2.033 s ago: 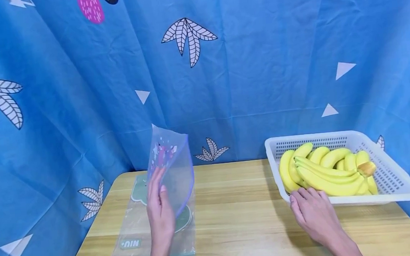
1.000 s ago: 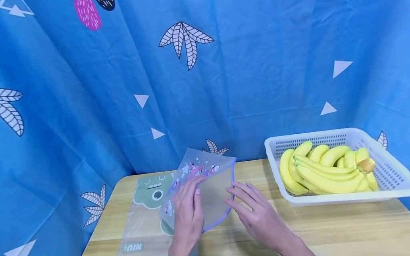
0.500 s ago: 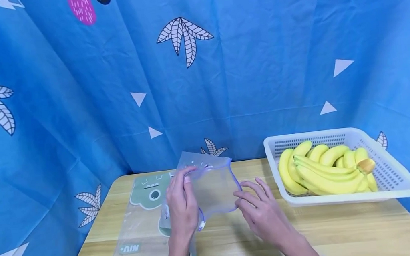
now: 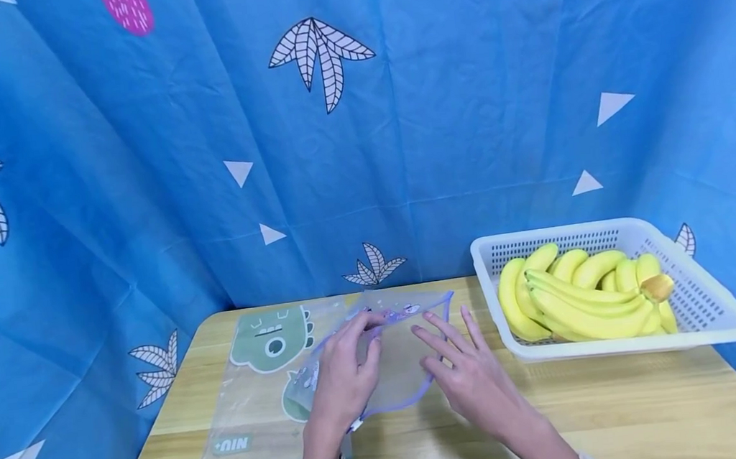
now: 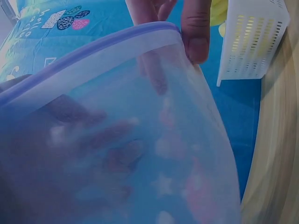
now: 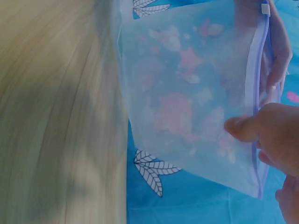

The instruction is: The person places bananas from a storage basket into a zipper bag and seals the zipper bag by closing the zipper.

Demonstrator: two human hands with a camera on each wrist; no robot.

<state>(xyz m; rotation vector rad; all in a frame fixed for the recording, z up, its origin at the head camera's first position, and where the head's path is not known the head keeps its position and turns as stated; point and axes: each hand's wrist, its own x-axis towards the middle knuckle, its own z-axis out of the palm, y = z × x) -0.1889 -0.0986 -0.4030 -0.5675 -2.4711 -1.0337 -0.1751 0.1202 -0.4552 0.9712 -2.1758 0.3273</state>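
More of the right hand (image 4: 478, 386) now reaches over the mouth of the purple-rimmed zip pouch (image 4: 395, 375), thumb on the outer film and fingers past the rim, lightly clamping it, while the left hand (image 4: 341, 379) grips the side opposite; the mouth stands parted between them. Half a second ago the right fingertips only met the rim; the pouch's far corner has since shifted rightward, toward the banana basket (image 4: 682, 339) right of both grips.

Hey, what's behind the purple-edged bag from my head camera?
The right part of a green-printed bag and some table show behind the purple-edged bag. What your left hand covers can't be seen.
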